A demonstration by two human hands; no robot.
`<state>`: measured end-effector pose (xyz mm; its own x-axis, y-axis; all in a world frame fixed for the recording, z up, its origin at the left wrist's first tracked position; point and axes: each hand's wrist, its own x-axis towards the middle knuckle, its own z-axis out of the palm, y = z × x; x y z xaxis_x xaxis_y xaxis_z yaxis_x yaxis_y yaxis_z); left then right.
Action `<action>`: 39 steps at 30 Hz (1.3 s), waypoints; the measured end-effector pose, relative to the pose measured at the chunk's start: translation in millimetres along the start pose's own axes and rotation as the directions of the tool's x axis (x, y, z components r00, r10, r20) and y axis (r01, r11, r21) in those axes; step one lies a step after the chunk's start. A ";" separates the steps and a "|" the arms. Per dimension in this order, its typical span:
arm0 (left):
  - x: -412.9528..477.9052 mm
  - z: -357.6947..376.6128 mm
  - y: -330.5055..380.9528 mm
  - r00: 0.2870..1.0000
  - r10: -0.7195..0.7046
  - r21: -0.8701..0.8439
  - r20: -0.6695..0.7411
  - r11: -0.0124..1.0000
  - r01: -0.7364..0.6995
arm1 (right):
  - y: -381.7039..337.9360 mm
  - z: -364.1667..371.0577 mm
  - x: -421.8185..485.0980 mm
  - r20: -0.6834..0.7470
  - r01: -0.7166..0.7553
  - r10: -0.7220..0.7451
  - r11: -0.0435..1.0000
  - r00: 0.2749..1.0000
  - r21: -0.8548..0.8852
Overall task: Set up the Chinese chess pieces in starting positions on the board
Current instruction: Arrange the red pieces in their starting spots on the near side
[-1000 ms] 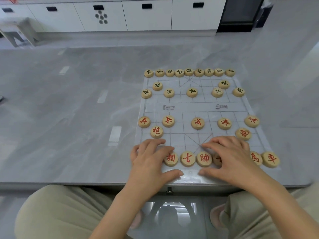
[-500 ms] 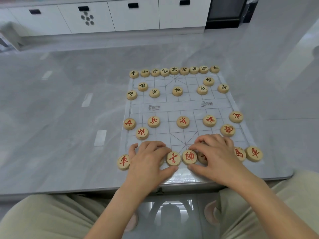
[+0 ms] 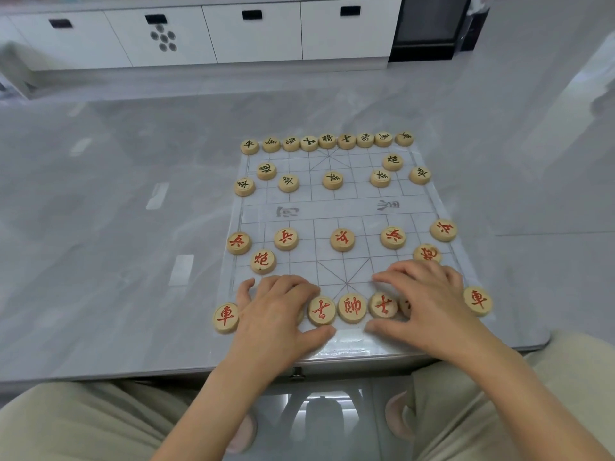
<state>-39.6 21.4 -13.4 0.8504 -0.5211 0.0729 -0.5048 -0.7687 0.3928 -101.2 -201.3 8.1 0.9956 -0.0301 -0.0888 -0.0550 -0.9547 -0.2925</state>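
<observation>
- Surface (image 3: 100, 261): grey, marble-patterned. The board (image 3: 332, 207), a pale translucent sheet with a printed grid, lies flat on its right half.
- Left red chariot (image 3: 226, 317): at the board's near-left corner, just beside the left hand.
- Left hand (image 3: 276, 314): palm down over the near row, fingers spread and loosely bent, thumb on the near side of the row. It clasps nothing visible; the pieces beneath are hidden.
- Left red cannon (image 3: 263, 261): just beyond the left fingertips, apart from them.
- Near-row centre: first advisor (image 3: 321, 311), general (image 3: 352, 307) and second advisor (image 3: 383, 305) sit side by side between the hands.
- Red soldiers (image 3: 342, 239): five pieces in one row beyond the hands.
- Black pieces (image 3: 327, 141): nine along the far edge, with two cannons and five soldiers in front of them.
- Right hand (image 3: 429, 301): palm down, fingers spread and loosely bent, gripping nothing visible. One covered piece (image 3: 405, 306) shows only its edge.
- Right red cannon (image 3: 427, 253): partly behind the right fingers.
- Right red chariot (image 3: 478, 300): at the near-right corner, just beside the right hand.
</observation>
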 end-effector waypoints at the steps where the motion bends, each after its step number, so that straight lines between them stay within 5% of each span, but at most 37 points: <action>1: 1.3 -0.9 3.1 1.000 0.004 0.002 0.006 1.000 -0.004 | 5.1 -2.7 -2.0 -0.005 -0.009 0.009 1.000 1.000 0.001; 39: 28.2 20.8 59.6 0.995 0.081 0.022 0.063 0.996 -0.082 | 53.0 4.2 -18.1 -0.136 0.001 0.006 0.999 0.991 0.051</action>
<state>-48.8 -46.9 -7.0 0.7958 -0.6038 0.0467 -0.5762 -0.7312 0.3651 -122.5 -250.1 -9.8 0.9963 -0.0761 0.0394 -0.0582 -0.9382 -0.3411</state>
